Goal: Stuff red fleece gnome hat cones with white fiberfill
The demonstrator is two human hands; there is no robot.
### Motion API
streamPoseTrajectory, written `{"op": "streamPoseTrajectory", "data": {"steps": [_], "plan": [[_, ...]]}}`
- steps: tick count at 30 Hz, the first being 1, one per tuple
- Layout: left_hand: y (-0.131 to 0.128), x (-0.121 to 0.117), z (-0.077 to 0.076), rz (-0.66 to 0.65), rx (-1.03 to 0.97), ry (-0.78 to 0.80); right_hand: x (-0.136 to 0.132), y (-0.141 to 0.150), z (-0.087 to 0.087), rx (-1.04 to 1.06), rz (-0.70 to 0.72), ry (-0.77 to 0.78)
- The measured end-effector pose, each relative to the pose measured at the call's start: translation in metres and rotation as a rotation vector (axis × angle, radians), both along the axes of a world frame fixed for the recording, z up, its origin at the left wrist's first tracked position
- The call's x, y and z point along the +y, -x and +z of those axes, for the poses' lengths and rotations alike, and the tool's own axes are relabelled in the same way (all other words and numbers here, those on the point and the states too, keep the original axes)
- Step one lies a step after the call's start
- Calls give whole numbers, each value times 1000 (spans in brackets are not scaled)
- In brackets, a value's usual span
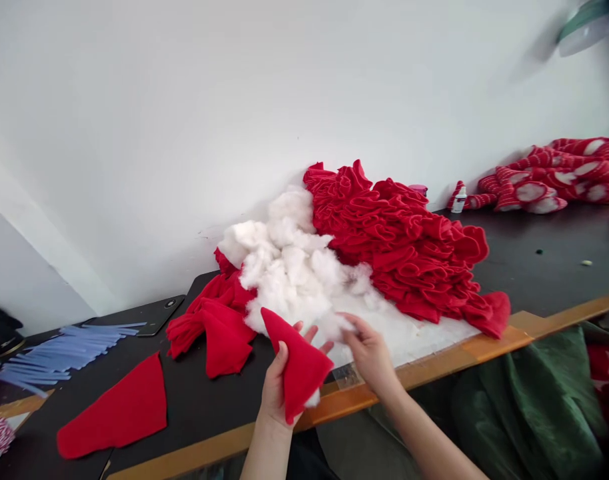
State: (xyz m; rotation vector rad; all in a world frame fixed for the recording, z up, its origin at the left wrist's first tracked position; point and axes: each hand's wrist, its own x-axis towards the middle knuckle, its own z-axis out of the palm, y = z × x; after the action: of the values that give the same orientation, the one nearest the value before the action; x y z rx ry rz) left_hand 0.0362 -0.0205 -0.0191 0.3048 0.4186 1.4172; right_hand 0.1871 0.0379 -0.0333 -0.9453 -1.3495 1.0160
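My left hand point(277, 383) grips a red fleece cone point(297, 363), point up, with a bit of white stuffing showing at its lower opening. My right hand point(367, 350) is beside it, fingers pinched on a tuft of white stuffing point(334, 325) pulled from the big white stuffing heap point(289, 267). Both hands are over the table's near wooden edge point(434, 367).
A large pile of red fleece pieces point(409, 247) lies behind the stuffing, more red pieces point(214, 327) to its left. A flat red piece point(119, 410), blue strips point(59, 353) and a phone point(159, 313) lie left. Striped red-white items point(554, 177) sit far right; green cloth point(524, 407) hangs below.
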Motion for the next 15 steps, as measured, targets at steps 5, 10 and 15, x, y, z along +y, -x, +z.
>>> {"op": "streamPoseTrajectory", "data": {"steps": [5, 10, 15], "plan": [[-2, 5, 7, 241, -1, 132, -49, -18, 2, 84, -178, 59], [-25, 1, 6, 311, 80, 105, -71, 22, 6, 250, 8, 208], [-27, -6, 6, 345, 87, 103, -68, 45, -5, -115, -183, -372]]}}
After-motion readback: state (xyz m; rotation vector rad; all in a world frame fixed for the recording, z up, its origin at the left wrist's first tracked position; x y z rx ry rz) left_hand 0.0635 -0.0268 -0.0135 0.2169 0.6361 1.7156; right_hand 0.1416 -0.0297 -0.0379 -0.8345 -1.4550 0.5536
